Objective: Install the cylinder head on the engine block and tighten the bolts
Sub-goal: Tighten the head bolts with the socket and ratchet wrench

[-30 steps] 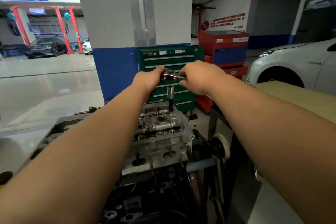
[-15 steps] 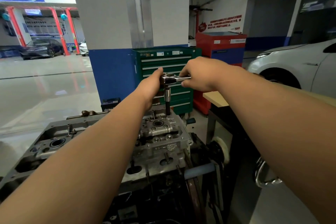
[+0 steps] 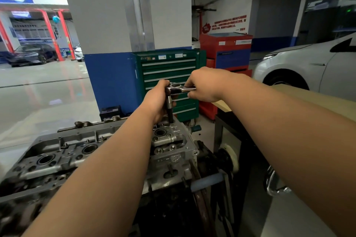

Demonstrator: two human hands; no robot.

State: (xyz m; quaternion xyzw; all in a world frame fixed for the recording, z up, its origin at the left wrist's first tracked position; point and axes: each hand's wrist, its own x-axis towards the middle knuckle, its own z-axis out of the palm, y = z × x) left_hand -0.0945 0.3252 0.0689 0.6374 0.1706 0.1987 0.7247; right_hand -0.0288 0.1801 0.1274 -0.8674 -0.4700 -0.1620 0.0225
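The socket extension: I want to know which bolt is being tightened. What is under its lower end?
The socket extension goes down into the cylinder head at its far end, just beyond a round bore. The bolt is covered by it and the left hand.

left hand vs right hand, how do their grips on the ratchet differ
The left hand wraps the upright extension bar under the ratchet head; the right hand holds the level ratchet handle. The left hand sits lower, near the cylinder head; the right hand is higher, off to the right. Both grip the same tool.
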